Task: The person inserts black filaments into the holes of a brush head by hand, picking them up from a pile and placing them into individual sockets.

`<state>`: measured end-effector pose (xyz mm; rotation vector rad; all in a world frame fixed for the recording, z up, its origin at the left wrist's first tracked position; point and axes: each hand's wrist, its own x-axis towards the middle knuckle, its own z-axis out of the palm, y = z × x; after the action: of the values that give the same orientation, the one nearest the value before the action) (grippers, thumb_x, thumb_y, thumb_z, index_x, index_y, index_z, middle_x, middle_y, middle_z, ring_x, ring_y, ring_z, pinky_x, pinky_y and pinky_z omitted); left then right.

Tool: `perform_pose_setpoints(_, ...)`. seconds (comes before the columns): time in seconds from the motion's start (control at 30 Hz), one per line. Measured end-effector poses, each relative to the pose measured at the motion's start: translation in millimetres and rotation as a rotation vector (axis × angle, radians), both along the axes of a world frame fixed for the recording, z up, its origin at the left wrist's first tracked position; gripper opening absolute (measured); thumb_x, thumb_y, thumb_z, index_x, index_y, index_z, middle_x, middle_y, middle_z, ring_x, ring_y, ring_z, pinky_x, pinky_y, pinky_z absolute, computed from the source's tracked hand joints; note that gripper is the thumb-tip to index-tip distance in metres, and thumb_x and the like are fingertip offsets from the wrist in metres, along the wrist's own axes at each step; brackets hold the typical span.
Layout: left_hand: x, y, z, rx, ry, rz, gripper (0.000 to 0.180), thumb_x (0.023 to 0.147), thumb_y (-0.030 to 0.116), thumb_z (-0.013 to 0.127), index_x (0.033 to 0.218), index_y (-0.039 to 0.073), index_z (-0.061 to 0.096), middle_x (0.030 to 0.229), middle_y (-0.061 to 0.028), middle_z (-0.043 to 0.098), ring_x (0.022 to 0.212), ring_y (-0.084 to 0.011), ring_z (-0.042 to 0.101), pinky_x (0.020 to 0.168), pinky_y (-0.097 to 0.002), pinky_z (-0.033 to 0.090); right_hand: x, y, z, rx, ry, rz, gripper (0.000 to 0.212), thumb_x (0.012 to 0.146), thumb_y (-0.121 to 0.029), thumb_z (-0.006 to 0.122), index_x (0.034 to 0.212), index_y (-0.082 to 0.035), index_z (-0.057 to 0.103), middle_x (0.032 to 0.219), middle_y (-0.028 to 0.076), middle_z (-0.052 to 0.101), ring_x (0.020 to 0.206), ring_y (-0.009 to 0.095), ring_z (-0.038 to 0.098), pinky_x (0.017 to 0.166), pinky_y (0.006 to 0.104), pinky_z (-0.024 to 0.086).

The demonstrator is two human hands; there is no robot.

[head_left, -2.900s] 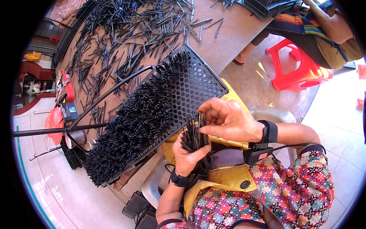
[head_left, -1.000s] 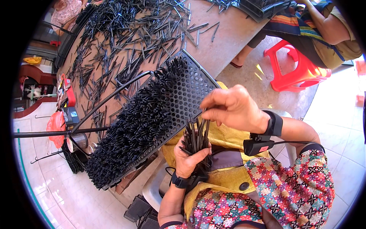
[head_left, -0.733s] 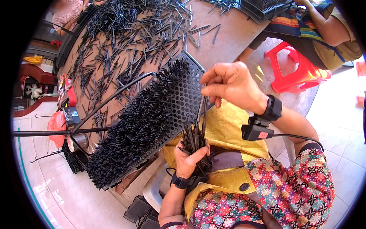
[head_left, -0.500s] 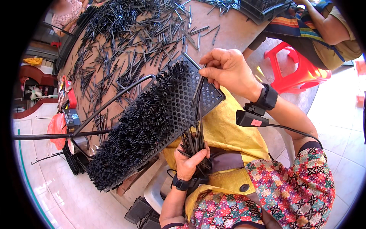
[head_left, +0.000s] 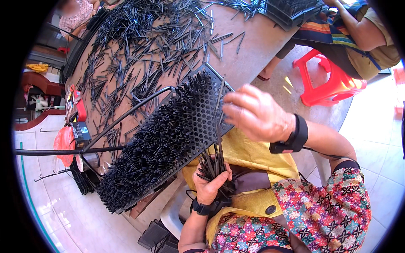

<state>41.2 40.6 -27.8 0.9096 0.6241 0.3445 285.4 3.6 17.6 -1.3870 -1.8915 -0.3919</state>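
A black perforated panel slants across the view, held up over the table's near edge. Looped black strips cover most of it in a dense pile, while its upper right end shows bare holes. My left hand is closed around a bundle of loose black strips below the panel. One long strip rises from near the bundle across the bare holes. Beside that end is my right hand, fingers curled but smeared by motion, so whether it holds anything is unclear.
Loose black strips lie heaped over the brown table. A bent black metal rod crosses at left. A red plastic stool stands at right, near another person with a second black panel. A pink bag hangs at left.
My right hand has moved down and slightly right, away from the panel's upper edge, and its fingers now blur. My left hand keeps its bundle in nearly the same place.
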Motion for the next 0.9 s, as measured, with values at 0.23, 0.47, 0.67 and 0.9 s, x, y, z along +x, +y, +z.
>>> perform_pose_setpoints(0.23, -1, -3, 3, 0.034, -0.009, 0.007, 0.041, 0.075, -0.006, 0.061, 0.112, 0.001, 0.044, 0.083, -0.0132, 0.060, 0.069, -0.0183, 0.059, 0.063, -0.0305, 0.049, 5, 3, -4, -0.352, 0.531, -0.429, 0.035, 0.074, -0.028, 0.071, 0.084, 0.001, 0.054, 0.059, 0.013, 0.055, 0.059, 0.032, 0.058, 0.053, 0.0396, 0.044)
perform_pose_setpoints(0.47, 1, -2, 4, 0.027, -0.012, 0.010, 0.040, 0.075, -0.004, 0.062, 0.112, 0.000, 0.044, 0.082, -0.0128, 0.060, 0.069, -0.0177, 0.058, 0.062, -0.0306, 0.048, 8, 6, -7, -0.414, 1.001, -0.348, 0.021, 0.072, -0.013, 0.070, 0.075, 0.006, 0.061, 0.058, 0.014, 0.058, 0.052, 0.016, 0.056, 0.050, 0.0292, 0.045)
perform_pose_setpoints(0.67, 2, -1, 5, 0.030, -0.005, -0.014, 0.039, 0.076, -0.004, 0.061, 0.111, -0.002, 0.045, 0.081, -0.0112, 0.059, 0.068, -0.0164, 0.058, 0.063, -0.0292, 0.048, 17, -7, 12, -0.353, 1.335, -0.319, 0.012, 0.073, -0.005, 0.070, 0.077, 0.004, 0.062, 0.062, 0.003, 0.061, 0.052, 0.005, 0.053, 0.047, 0.0203, 0.043)
perform_pose_setpoints(0.9, 4, -1, 6, 0.003, 0.003, -0.012, 0.038, 0.077, -0.004, 0.062, 0.111, -0.002, 0.046, 0.082, -0.0106, 0.060, 0.068, -0.0158, 0.058, 0.063, -0.0280, 0.048, 14, 19, 23, 0.221, 0.598, -0.328, 0.015, 0.071, -0.002, 0.071, 0.083, 0.000, 0.061, 0.069, 0.008, 0.061, 0.056, 0.017, 0.057, 0.052, 0.0261, 0.046)
